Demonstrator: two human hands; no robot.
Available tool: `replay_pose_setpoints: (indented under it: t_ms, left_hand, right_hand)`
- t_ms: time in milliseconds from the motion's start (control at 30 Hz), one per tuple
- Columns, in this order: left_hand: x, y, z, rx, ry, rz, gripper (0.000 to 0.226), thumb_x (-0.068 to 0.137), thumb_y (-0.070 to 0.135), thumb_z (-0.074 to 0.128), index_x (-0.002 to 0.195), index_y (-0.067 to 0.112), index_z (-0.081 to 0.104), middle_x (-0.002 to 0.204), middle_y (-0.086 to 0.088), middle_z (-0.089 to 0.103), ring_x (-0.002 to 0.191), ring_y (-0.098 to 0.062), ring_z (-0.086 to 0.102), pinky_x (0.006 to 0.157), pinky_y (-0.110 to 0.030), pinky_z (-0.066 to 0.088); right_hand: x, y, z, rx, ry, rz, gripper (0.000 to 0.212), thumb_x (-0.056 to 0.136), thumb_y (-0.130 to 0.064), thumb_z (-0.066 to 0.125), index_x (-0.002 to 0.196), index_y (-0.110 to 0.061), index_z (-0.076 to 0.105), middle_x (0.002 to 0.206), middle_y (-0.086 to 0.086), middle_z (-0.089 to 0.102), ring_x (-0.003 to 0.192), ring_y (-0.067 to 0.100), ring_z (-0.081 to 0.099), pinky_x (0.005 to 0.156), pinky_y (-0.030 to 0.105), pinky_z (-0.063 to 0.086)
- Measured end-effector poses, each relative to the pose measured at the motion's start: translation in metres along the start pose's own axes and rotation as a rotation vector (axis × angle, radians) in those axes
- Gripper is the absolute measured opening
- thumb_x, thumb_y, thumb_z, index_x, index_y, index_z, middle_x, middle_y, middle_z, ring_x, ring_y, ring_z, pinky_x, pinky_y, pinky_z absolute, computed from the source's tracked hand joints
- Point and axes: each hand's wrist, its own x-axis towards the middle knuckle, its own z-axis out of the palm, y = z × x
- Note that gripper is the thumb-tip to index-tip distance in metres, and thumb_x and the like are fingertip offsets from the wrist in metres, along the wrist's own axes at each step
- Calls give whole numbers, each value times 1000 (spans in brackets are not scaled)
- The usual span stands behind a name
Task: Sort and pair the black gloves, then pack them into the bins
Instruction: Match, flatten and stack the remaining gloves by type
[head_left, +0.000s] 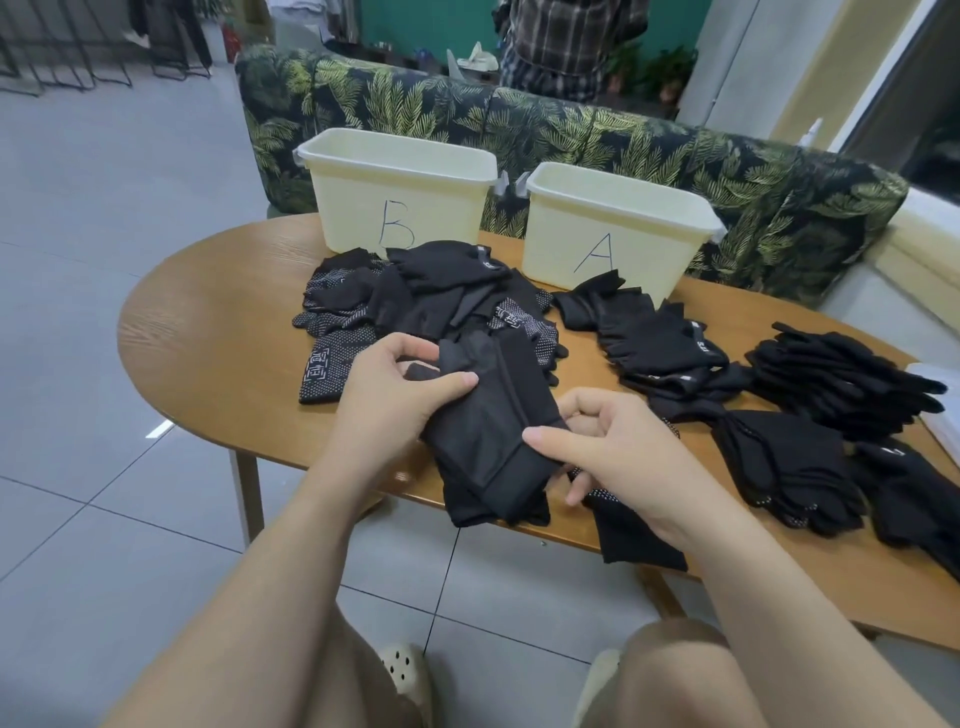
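A plain black glove (488, 415) lies slanted at the table's near edge, held at both ends. My left hand (389, 395) pinches its finger end between thumb and fingers. My right hand (608, 457) grips its cuff end with the thumb on top. A loose heap of black gloves (415, 301), some with white dots, lies behind it. Sorted stacks of black gloves (665, 343) (841, 379) (789, 467) sit to the right. Two pale yellow bins stand at the back: bin B (395, 192) on the left, bin A (613, 234) on the right.
The oval wooden table (208, 332) has bare wood at its left end. A leaf-patterned sofa (571, 130) runs behind the bins. More black gloves (914, 509) lie at the far right edge. A person in a plaid shirt (566, 41) stands beyond the sofa.
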Motion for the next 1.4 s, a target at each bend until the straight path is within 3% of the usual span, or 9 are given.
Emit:
replay_pose_setpoints:
  t_ms: [133, 300, 400, 567, 700, 800, 933, 1233, 1400]
  left_hand:
    - [4, -3, 3, 257, -90, 135, 31, 72, 34, 91, 90, 24, 68, 89, 6, 73, 87, -13, 69, 80, -43, 59]
    - [10, -2, -1, 284, -105, 157, 28, 72, 36, 91, 89, 25, 71, 91, 6, 73, 89, -15, 70, 76, -43, 59]
    - [8, 7, -4, 134, -109, 127, 24, 76, 27, 90, 93, 22, 74, 84, -1, 74, 79, -27, 72, 62, -45, 58]
    - [13, 4, -8, 132, -146, 69, 24, 75, 24, 91, 92, 16, 75, 86, -1, 76, 75, -10, 67, 83, -42, 59]
    - [15, 6, -10, -25, -128, 1, 29, 76, 17, 89, 101, 12, 76, 91, -8, 77, 81, -13, 70, 76, -26, 56]
    - [15, 11, -11, -224, -166, -80, 41, 75, 20, 88, 113, 13, 73, 103, -14, 77, 87, -19, 73, 81, -32, 56]
    - [10, 15, -7, -477, -220, -217, 10, 92, 13, 69, 101, 8, 71, 90, -5, 77, 76, -13, 72, 71, -21, 60]
    - [7, 1, -23, -158, -216, -166, 20, 90, 8, 74, 109, 4, 73, 105, -16, 77, 92, -25, 75, 90, -41, 57]
    - [1, 3, -24, -76, -205, -133, 22, 89, 3, 74, 111, 3, 70, 99, -21, 76, 74, -26, 71, 66, -38, 59]
  right_hand:
    - [2, 4, 7, 0, 35, 30, 15, 93, -20, 74, 105, -12, 70, 84, 10, 78, 60, 18, 68, 47, 26, 51]
    - [5, 10, 14, -36, 83, 2, 12, 94, -19, 72, 104, -13, 68, 72, 13, 75, 42, 15, 54, 44, 23, 42]
    - [6, 12, 18, -8, 75, 29, 14, 95, -22, 72, 103, -11, 68, 66, 13, 73, 41, 18, 52, 44, 24, 40]
    - [7, 12, 24, 25, 69, 70, 13, 97, -24, 67, 101, -11, 67, 73, 13, 76, 50, 26, 60, 41, 27, 43]
    - [8, 13, 25, 80, 83, 74, 12, 99, -20, 65, 102, -9, 67, 74, 14, 76, 52, 25, 63, 40, 24, 44]
    - [7, 8, 25, 227, 88, 63, 13, 101, -15, 63, 105, -3, 65, 75, 13, 74, 51, 22, 63, 40, 23, 44]
    - [4, 0, 26, 389, 62, 80, 13, 101, -14, 60, 105, -2, 64, 80, 11, 72, 53, 20, 64, 42, 22, 46]
    - [-3, 8, 36, 220, 53, 153, 16, 101, -20, 62, 94, -6, 64, 72, 13, 73, 58, 26, 67, 42, 25, 47]
    - [-6, 9, 34, -34, 147, 109, 21, 98, -25, 65, 95, -4, 70, 54, 8, 68, 37, 14, 50, 41, 18, 40]
